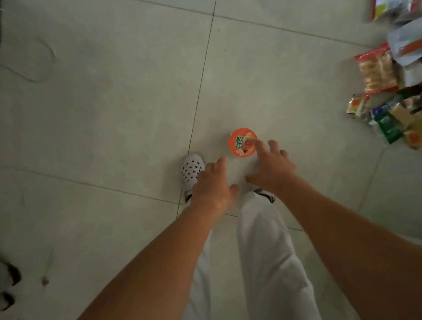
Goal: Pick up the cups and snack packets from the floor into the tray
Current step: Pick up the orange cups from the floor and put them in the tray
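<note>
Floor point(88, 124): grey tiles; we see no tray.
Cup point(240, 141): by right index tip, unlifted.
Hands: left hand point(211, 184), right hand point(272, 169) spread, empty.
Packets point(400, 91): piled well right of fingers.
Progress: we judge most left.

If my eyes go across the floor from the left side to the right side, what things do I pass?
Thin cable → white spotted shoe → orange-lidded cup → heap of snack packets. The left hand and right hand overlap the shoe and cup, so I skip them.
</note>
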